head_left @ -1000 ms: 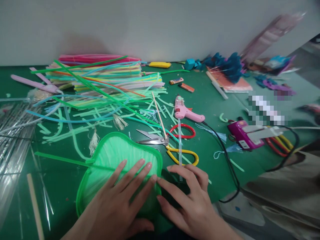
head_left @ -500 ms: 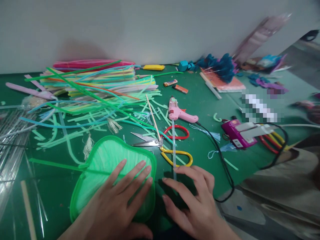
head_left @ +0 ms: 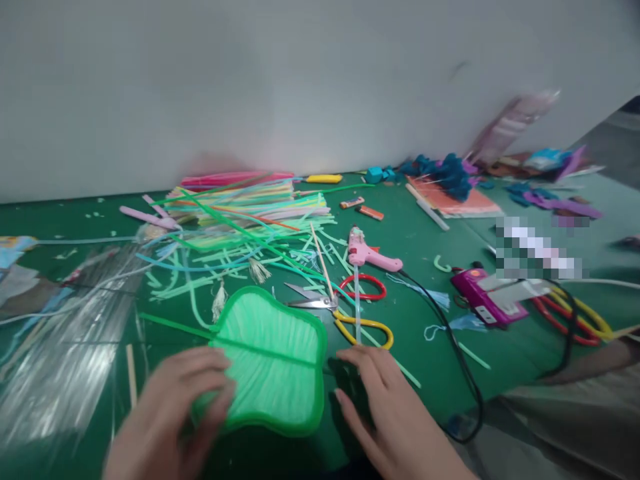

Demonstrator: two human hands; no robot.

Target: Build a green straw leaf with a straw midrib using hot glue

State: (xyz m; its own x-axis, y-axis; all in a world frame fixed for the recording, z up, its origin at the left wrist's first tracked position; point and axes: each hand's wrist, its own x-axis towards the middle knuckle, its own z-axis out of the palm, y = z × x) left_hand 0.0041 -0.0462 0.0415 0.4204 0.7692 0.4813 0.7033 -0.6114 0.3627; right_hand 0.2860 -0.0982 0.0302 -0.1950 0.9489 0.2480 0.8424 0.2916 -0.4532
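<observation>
A leaf-shaped green fan [head_left: 280,333] with a darker green rim lies on the green table, its thin stem pointing left. My left hand [head_left: 175,400], smeared by motion, is over the fan's lower left edge with fingers bent and the thumb apart; no firm grip shows. Right of the fan, my right hand [head_left: 383,407] holds nothing, its thumb and fingers spread near the table. Just beyond the hands lie scissors [head_left: 327,303] with one red and one yellow handle. A pink glue gun [head_left: 373,253] has a clear glue stick [head_left: 358,300] trailing toward my right hand.
Bundled pipe cleaners [head_left: 250,207] and cut green pieces spread behind the fan. Clear thin strips [head_left: 75,347] cover the left. A purple box [head_left: 487,297] and a black cord [head_left: 450,333] lie right, near another person's arm [head_left: 595,360]. A wall [head_left: 250,87] closes the back.
My left hand has lifted off the fan's face and shifted left to its lower left edge. The right hand stays beside the fan. The camera view has tilted up and turned left.
</observation>
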